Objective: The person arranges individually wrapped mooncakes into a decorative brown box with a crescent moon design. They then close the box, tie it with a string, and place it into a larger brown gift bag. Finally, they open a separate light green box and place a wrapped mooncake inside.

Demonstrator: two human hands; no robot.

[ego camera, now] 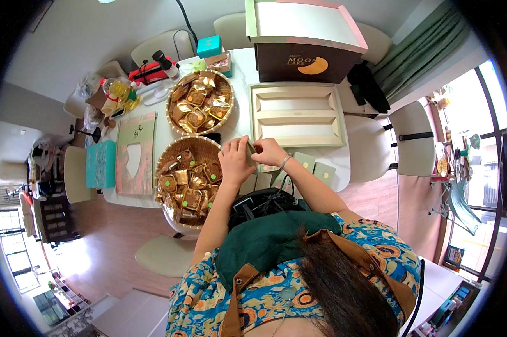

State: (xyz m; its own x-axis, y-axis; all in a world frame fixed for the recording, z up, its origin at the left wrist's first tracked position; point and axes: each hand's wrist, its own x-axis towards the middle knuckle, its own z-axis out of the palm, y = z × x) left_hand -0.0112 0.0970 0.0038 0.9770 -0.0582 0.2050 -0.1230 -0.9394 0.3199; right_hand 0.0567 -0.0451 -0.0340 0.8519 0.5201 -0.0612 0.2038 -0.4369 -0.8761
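Note:
Between my two hands is a small green carton (250, 152), mostly covered by the fingers. My left hand (236, 160) grips its left side, fingers pointing away from me. From the right, my right hand (270, 152) pinches the carton's edge; a bangle circles that wrist. More small green cartons with round stickers (324, 173) stand on the table by my right forearm. Left of my hands, a woven basket (203, 145) holds wrapped pastries with green stickers (192, 199). Behind it, another basket (169, 116) holds wrapped pastries with orange stickers (196, 96).
A pale gift-box tray (296, 113) with two compartments lies beyond my right hand. Behind it stands a dark moon cake box (308, 63). Leftward are a pink-and-green printed lid (123, 168), a turquoise box (101, 164) and an oil bottle (123, 93). Chairs (365, 147) surround the marble-look table (240, 67).

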